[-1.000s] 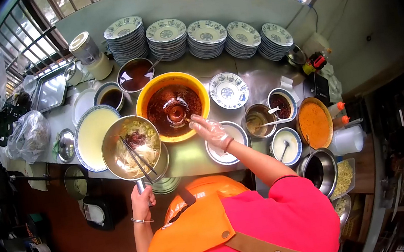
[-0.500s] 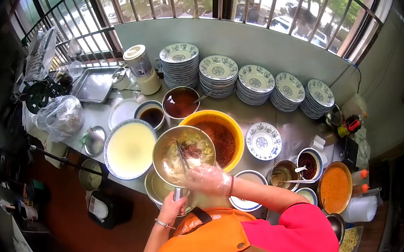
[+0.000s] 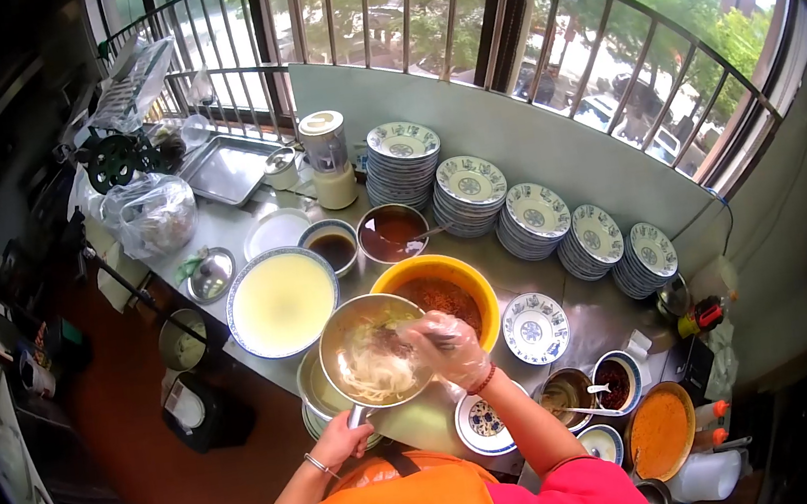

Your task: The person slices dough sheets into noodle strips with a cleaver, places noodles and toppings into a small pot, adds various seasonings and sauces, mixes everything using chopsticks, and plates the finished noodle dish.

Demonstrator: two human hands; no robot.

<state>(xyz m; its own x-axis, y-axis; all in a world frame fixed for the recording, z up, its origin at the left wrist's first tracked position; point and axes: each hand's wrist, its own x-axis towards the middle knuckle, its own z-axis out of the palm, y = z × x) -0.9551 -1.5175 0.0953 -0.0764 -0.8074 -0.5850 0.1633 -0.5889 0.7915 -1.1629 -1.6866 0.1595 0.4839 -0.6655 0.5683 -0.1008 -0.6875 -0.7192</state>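
Note:
My left hand, with a bracelet at the wrist, is closed around the handle of a metal saucepan, which is tilted above the counter. Pale noodles and chopped, reddish bits lie inside it. My right hand wears a clear plastic glove and is closed over the pan's right rim. Dark chopsticks show in its fingers, blurred and partly hidden. Just behind the pan stands a yellow basin of red chili sauce. Below the right wrist is a patterned plate.
Stacks of patterned plates line the window wall. To the left are a wide bowl of pale liquid, a dark sauce bowl and a blender. On the right stand a chili bowl and an orange sauce basin.
My right hand has moved from the pan's near side to its right rim, lifting the chopsticks out of the noodles. The camera view has shifted, and the plate below the wrist shows more.

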